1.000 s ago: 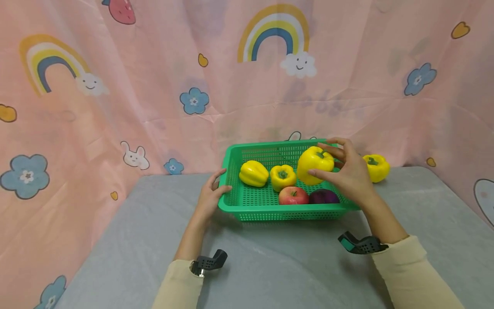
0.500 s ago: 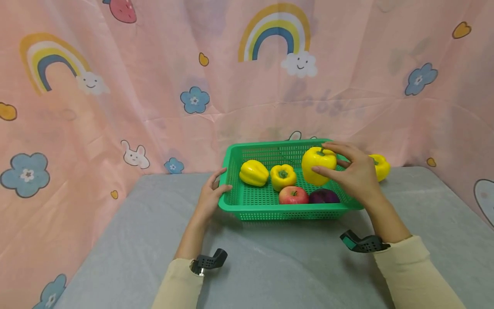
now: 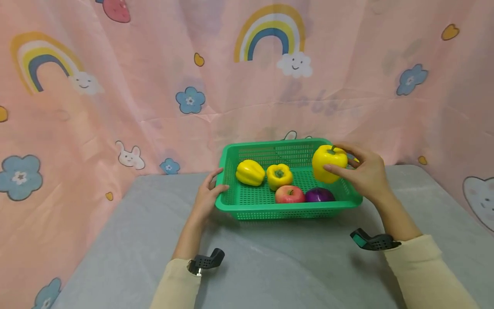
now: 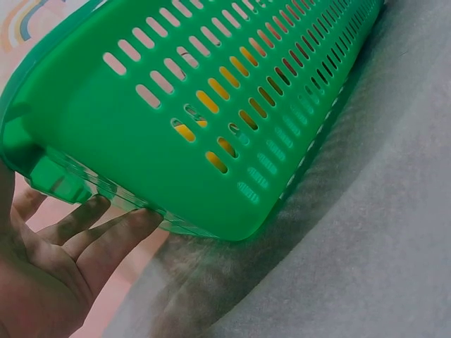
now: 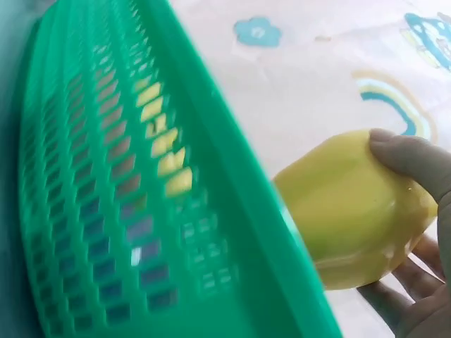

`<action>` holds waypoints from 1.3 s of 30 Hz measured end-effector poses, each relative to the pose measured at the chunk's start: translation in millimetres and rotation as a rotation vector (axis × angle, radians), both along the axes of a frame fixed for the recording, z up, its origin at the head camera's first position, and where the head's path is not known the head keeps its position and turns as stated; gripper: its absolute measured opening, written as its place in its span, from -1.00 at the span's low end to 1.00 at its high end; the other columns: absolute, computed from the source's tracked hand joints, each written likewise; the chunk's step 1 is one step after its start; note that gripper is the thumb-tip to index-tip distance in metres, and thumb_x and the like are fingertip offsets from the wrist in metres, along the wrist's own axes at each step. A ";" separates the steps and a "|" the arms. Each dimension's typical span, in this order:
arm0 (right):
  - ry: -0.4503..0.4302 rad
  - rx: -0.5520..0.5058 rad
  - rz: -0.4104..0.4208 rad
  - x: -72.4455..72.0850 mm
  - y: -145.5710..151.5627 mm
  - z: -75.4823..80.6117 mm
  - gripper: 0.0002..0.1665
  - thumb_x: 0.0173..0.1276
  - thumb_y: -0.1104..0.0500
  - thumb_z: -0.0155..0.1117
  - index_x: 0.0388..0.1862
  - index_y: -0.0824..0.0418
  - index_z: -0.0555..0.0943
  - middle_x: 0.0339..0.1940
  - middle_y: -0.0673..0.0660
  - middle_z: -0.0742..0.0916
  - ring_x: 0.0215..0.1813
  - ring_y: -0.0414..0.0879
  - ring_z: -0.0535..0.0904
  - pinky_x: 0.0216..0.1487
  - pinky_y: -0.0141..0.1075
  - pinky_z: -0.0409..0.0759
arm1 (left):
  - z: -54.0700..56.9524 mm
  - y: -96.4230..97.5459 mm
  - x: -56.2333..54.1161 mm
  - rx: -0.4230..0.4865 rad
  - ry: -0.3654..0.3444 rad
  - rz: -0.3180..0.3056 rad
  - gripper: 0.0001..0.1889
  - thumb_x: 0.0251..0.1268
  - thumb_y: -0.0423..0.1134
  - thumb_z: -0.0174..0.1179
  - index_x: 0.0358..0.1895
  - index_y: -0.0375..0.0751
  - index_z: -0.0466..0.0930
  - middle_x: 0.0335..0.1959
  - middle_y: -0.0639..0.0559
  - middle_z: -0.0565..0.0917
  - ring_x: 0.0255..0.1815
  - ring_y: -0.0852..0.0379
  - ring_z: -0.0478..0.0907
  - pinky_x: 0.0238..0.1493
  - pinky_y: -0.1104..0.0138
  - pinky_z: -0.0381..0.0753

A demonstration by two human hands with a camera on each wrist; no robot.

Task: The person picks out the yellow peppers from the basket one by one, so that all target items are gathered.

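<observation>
A green plastic basket (image 3: pixel 287 207) with slotted walls stands on the table. My left hand (image 3: pixel 205 197) grips its left end, thumb over the rim and fingers against the outer wall, as the left wrist view also shows. In my right hand (image 3: pixel 364 171) is a yellow bell pepper (image 3: pixel 328 165), pinched between thumb and fingers, stem upward, over the basket's right end. Inside the basket lie two more yellow peppers, one on its side (image 3: pixel 250 173) and one with its stem toward me (image 3: pixel 279 177). A red apple (image 3: pixel 290 194) and a round purple thing (image 3: pixel 320 195) sit along the near wall.
Behind my right hand, another yellow pepper (image 3: pixel 356 160) is almost fully hidden. Grey cloth covers the table (image 3: pixel 270 262). A pink curtain (image 3: pixel 154 86) with rainbows and flowers hangs just behind the basket. Each wrist wears a black camera mount.
My right hand has carried the held pepper to the right, toward the basket's right end, and now hides most of the pepper outside. My left hand stays on the basket.
</observation>
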State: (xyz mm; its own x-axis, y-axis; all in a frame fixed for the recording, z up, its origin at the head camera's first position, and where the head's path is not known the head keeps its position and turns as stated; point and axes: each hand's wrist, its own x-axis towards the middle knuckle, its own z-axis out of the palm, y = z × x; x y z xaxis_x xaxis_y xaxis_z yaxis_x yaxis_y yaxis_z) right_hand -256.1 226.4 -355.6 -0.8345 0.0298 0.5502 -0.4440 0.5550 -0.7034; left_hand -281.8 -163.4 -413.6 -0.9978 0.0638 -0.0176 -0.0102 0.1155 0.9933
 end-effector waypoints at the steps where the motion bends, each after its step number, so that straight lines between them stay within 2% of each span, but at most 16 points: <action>1: -0.009 0.009 -0.007 0.3 4.4 -0.2 -0.35 0.18 0.18 0.56 0.29 0.08 0.63 0.27 0.06 0.66 0.16 -0.47 0.48 0.08 -0.71 0.46 | -0.1 -0.3 0.0 0.000 0.000 0.000 -0.37 0.37 -0.24 0.16 0.49 0.24 0.31 0.38 -0.18 0.54 0.16 -0.20 0.65 0.01 0.22 0.69; 5: -0.035 0.008 -0.015 2.7 21.0 -2.4 -0.35 0.21 0.18 0.54 0.31 0.08 0.61 0.24 -0.04 0.65 0.13 -0.51 0.49 0.08 -0.72 0.44 | 1.2 -0.9 0.9 -0.005 -0.012 0.004 -0.36 0.38 -0.23 0.16 0.50 0.23 0.30 0.38 -0.19 0.53 0.15 -0.20 0.65 0.02 0.23 0.69; 9: 0.013 -0.066 0.026 6.3 34.3 -4.9 -0.38 0.21 0.35 0.48 0.29 0.25 0.60 0.16 -0.15 0.68 0.11 -0.47 0.58 0.02 -0.70 0.51 | 2.9 -0.6 1.4 -0.013 -0.017 -0.002 -0.36 0.39 -0.21 0.16 0.51 0.24 0.29 0.40 -0.18 0.51 0.15 -0.19 0.66 0.00 0.25 0.70; 12: 0.021 -0.077 0.040 7.9 39.3 -4.6 -0.37 0.22 0.39 0.46 0.31 0.27 0.58 0.19 -0.13 0.68 0.13 -0.45 0.58 -0.03 -0.68 0.55 | 3.8 -1.6 1.5 -0.016 -0.012 -0.005 -0.36 0.40 -0.21 0.15 0.52 0.24 0.28 0.40 -0.18 0.51 0.15 -0.20 0.65 -0.01 0.26 0.69; 19: -0.059 -0.069 -0.022 9.9 52.9 -0.6 -0.34 0.27 0.25 0.47 0.37 0.12 0.56 0.26 -0.09 0.66 0.13 -0.49 0.52 -0.01 -0.75 0.49 | 3.6 -2.4 3.0 -0.023 -0.015 -0.014 -0.37 0.42 -0.21 0.14 0.52 0.25 0.27 0.41 -0.17 0.51 0.19 -0.19 0.62 0.06 0.20 0.67; 22: -0.068 -0.060 -0.054 9.7 63.9 2.0 -0.33 0.28 0.21 0.47 0.39 0.05 0.55 0.29 -0.15 0.66 0.15 -0.55 0.49 -0.01 -0.76 0.47 | 3.4 -2.1 2.4 -0.028 -0.013 -0.015 -0.37 0.42 -0.22 0.14 0.52 0.23 0.28 0.39 -0.19 0.52 0.15 -0.18 0.65 0.03 0.21 0.69; 26: -0.044 -0.054 -0.079 7.6 78.9 6.5 -0.34 0.27 0.23 0.47 0.38 0.09 0.57 0.24 -0.27 0.67 0.16 -0.56 0.50 -0.01 -0.76 0.47 | 4.5 -2.1 1.8 -0.033 -0.011 -0.013 -0.36 0.40 -0.24 0.14 0.52 0.21 0.27 0.37 -0.20 0.54 0.08 -0.14 0.68 -0.05 0.29 0.70; 29: -0.037 -0.059 -0.089 4.3 90.7 9.3 -0.36 0.28 0.24 0.46 0.36 0.10 0.58 0.24 -0.26 0.68 0.16 -0.55 0.51 0.01 -0.76 0.48 | 5.7 -2.0 1.4 -0.031 -0.012 -0.016 -0.35 0.39 -0.25 0.14 0.53 0.20 0.27 0.37 -0.20 0.54 0.07 -0.12 0.68 -0.08 0.33 0.69; 39: -0.132 -0.044 -0.147 -3.4 126.6 8.1 -0.32 0.34 0.11 0.42 0.44 -0.01 0.51 0.36 -0.20 0.62 0.13 -0.56 0.45 0.07 -0.77 0.44 | 4.3 -2.1 3.4 -0.038 -0.010 -0.029 -0.35 0.40 -0.23 0.13 0.53 0.24 0.25 0.41 -0.17 0.50 0.19 -0.19 0.61 -0.08 0.39 0.62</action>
